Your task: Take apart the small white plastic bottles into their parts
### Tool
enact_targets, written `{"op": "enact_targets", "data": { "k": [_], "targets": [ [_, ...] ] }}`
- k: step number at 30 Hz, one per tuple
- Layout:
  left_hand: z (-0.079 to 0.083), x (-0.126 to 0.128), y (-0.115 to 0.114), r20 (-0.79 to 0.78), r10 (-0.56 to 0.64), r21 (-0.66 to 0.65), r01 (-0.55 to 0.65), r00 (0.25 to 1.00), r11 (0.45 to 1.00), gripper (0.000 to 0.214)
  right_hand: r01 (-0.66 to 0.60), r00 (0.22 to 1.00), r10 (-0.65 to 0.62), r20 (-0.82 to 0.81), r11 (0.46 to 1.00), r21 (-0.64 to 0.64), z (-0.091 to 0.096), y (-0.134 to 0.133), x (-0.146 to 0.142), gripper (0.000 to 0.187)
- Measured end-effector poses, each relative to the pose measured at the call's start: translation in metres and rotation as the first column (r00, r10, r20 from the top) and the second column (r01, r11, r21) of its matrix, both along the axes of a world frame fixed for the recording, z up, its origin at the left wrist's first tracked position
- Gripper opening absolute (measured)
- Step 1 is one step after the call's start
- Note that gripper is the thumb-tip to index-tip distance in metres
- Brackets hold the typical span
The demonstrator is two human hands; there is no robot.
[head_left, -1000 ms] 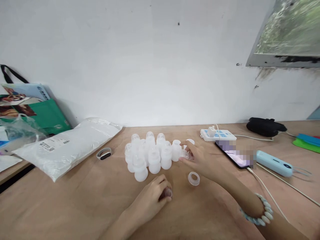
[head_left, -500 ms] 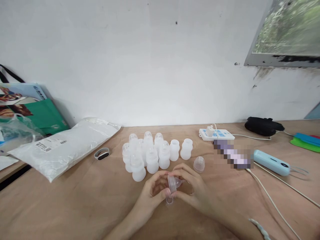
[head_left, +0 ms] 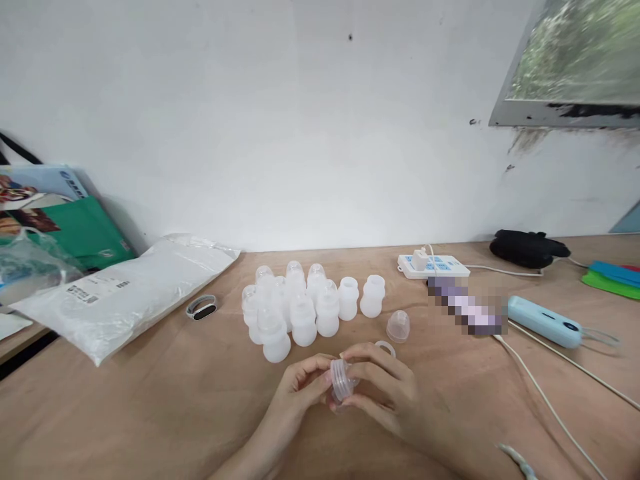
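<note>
Both hands meet at a clear bottle nipple in a ridged collar point(head_left: 341, 381), held just above the table. My left hand point(head_left: 305, 393) is closed on the collar's left side, thumb and fingertips pressing it. My right hand point(head_left: 385, 387) is closed round its right side, and its fingers cover most of the nipple. Behind the right hand lies a pale ring point(head_left: 386, 348), partly hidden. A clear dome cap point(head_left: 399, 327) rests farther back. Several white baby bottles with clear caps point(head_left: 304, 321) stand in a cluster, with two uncapped bottles point(head_left: 349, 298) at their right.
A white plastic mailing bag point(head_left: 125, 293) lies at the left, beside a grey wristband point(head_left: 201, 307). On the right are a power strip point(head_left: 450, 266), a pale blue handheld device point(head_left: 544, 323), cables and a black pouch point(head_left: 529, 249). A wall point(head_left: 300, 133) rises behind the table.
The nipple and collar have shifted slightly down and turned, with my right fingers now over the nipple. The pale ring has come into view behind my right hand.
</note>
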State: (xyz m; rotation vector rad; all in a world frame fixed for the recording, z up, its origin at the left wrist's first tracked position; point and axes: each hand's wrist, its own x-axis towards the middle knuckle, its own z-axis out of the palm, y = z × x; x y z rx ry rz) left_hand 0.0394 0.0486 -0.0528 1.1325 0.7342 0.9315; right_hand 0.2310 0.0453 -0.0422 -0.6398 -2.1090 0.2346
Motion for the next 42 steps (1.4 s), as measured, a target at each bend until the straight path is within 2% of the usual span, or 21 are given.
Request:
{"op": "enact_targets", "data": {
  "k": [3, 7, 11, 14, 16, 18, 21, 23, 26, 29, 31, 32, 34, 36, 38, 40, 42],
  "targets": [
    [-0.002, 0.000, 0.000, 0.022, -0.012, -0.033, 0.012, 1.000, 0.999, 0.020, -0.005, 0.999, 0.004, 0.032, 0.999, 0.052, -0.001, -0.001, -0.001, 0.010],
    [0.006, -0.002, -0.001, -0.065, 0.008, -0.027, -0.009, 0.998, 1.000, 0.015, -0.007, 0.997, 0.003, 0.071, 0.998, 0.061, -0.002, -0.005, -0.003, 0.009],
    [0.018, -0.005, -0.004, -0.110, -0.032, 0.013, 0.034, 0.993, 0.999, 0.018, -0.041, 0.997, 0.042, 0.070, 0.999, -0.014, 0.001, -0.009, -0.004, 0.023],
    [0.024, -0.008, -0.007, -0.105, -0.091, 0.001, 0.092, 0.990, 0.996, 0.020, -0.128, 0.991, 0.130, 0.013, 0.986, -0.103, 0.007, -0.011, -0.004, 0.027],
    [0.026, -0.009, -0.007, -0.068, -0.134, -0.039, 0.132, 0.989, 0.991, 0.019, -0.200, 0.979, 0.187, -0.080, 0.958, -0.206, 0.010, -0.010, -0.003, 0.029],
    [0.028, -0.010, -0.007, -0.001, -0.163, -0.090, 0.162, 0.987, 0.983, 0.019, -0.279, 0.953, 0.215, -0.213, 0.897, -0.342, 0.011, -0.008, -0.002, 0.034],
    [0.029, -0.012, -0.005, 0.074, -0.159, -0.110, 0.167, 0.984, 0.980, 0.021, -0.431, 0.875, 0.203, -0.439, 0.738, -0.519, 0.007, -0.001, 0.000, 0.042],
    [0.028, -0.013, -0.004, 0.085, -0.145, -0.104, 0.154, 0.986, 0.983, 0.020, -0.483, 0.839, 0.164, -0.520, 0.664, -0.571, 0.002, 0.004, 0.002, 0.045],
    [0.028, -0.015, -0.001, 0.068, -0.140, -0.120, 0.148, 0.988, 0.982, 0.021, -0.472, 0.831, 0.099, -0.547, 0.646, -0.600, -0.002, 0.013, 0.007, 0.042],
    [0.027, -0.018, 0.006, 0.037, -0.114, -0.132, 0.118, 0.993, 0.984, 0.024, -0.390, 0.838, -0.017, -0.545, 0.681, -0.620, 0.002, 0.022, 0.020, 0.039],
    [0.024, -0.021, 0.012, -0.035, -0.106, -0.109, 0.102, 0.994, 0.989, 0.023, -0.197, 0.890, -0.132, -0.437, 0.753, -0.628, 0.007, 0.027, 0.030, 0.036],
    [0.021, -0.023, 0.016, -0.101, -0.104, -0.091, 0.095, 0.989, 0.991, 0.023, -0.052, 0.926, -0.191, -0.325, 0.790, -0.611, 0.009, 0.029, 0.035, 0.034],
    [0.015, -0.025, 0.022, -0.285, -0.085, -0.043, 0.076, 0.955, 0.996, 0.021, 0.235, 0.961, -0.276, -0.012, 0.837, -0.494, 0.013, 0.031, 0.042, 0.027],
    [0.008, -0.027, 0.026, -0.449, -0.034, 0.012, 0.044, 0.893, 0.999, 0.018, 0.404, 0.897, -0.301, 0.324, 0.857, -0.321, 0.015, 0.033, 0.046, 0.020],
    [0.005, -0.028, 0.025, -0.535, 0.000, 0.053, 0.034, 0.845, 0.998, 0.015, 0.448, 0.783, -0.270, 0.560, 0.869, -0.208, 0.015, 0.033, 0.046, 0.017],
    [0.005, -0.028, 0.022, -0.611, 0.013, 0.084, 0.049, 0.792, 0.995, 0.012, 0.463, 0.681, -0.235, 0.693, 0.872, -0.159, 0.013, 0.034, 0.045, 0.019],
    [0.006, -0.027, 0.018, -0.712, 0.042, 0.143, 0.086, 0.700, 0.986, 0.010, 0.482, 0.614, -0.213, 0.760, 0.864, -0.147, 0.012, 0.034, 0.044, 0.020]
  ]
}}
